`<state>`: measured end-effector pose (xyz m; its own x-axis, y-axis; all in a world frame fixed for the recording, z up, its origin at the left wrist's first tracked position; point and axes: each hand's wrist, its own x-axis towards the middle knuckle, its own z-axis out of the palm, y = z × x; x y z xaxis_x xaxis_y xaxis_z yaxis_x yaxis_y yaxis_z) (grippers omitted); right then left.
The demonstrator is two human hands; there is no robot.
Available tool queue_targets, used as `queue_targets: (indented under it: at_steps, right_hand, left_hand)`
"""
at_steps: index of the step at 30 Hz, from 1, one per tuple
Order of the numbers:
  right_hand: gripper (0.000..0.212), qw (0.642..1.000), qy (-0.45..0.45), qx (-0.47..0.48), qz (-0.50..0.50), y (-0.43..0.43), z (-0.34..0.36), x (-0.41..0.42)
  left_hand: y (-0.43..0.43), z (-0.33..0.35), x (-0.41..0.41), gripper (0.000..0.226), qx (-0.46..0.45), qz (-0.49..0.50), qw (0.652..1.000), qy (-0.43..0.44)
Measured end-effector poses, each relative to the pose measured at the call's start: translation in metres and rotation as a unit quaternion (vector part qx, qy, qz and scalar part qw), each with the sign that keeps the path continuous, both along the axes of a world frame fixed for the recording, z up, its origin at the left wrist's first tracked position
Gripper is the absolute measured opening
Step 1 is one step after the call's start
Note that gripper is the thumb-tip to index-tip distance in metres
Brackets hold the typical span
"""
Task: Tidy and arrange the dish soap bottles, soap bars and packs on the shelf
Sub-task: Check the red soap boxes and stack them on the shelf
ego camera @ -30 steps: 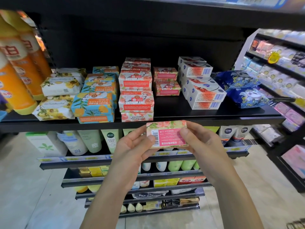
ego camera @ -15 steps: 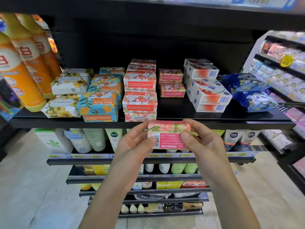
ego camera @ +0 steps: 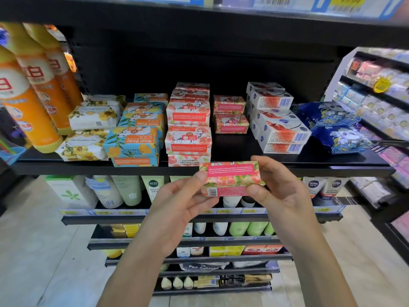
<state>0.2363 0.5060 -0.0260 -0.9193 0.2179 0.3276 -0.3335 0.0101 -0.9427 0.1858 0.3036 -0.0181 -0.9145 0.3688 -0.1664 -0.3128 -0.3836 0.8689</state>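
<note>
Soap bar pack, pink and floral, sits pinched at its ends between left hand and right hand, raised just before the shelf edge.

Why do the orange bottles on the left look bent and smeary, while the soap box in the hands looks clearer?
Head view: the wide-angle lens bends the frame's edges, so the orange bottles lean and blur; the pink soap box, pinched by the left hand and right hand, is sharper; the shelf is dim behind.
</note>
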Motion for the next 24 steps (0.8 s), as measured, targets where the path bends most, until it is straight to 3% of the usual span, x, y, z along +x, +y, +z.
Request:
queue_targets:
  at_steps: [5,13,16,22,24]
  right_hand:
    - [0.052,0.999,-0.029,0.009,0.013,-0.003,0.004,0.0]
    - [0.06,0.987,-0.161,-0.002,0.003,-0.011,0.009,-0.001]
    - [0.055,0.985,-0.174,-0.011,-0.002,-0.011,0.009,-0.001]
    - [0.067,0.985,-0.162,-0.054,-0.001,-0.008,0.003,0.002]
    - [0.083,0.986,-0.151,-0.07,0.002,-0.007,0.001,0.004]
  left_hand:
    - [0.001,-0.004,-0.001,0.03,-0.005,0.01,1.0,0.02]
    - [0.002,-0.003,0.001,0.054,-0.034,0.011,0.998,0.045]
    - [0.003,-0.005,0.003,0.055,-0.035,0.008,0.998,0.053]
    - [0.006,-0.007,0.003,0.057,-0.021,0.013,0.998,0.064]
    - [0.005,-0.008,0.003,0.055,-0.015,0.004,0.997,0.073]
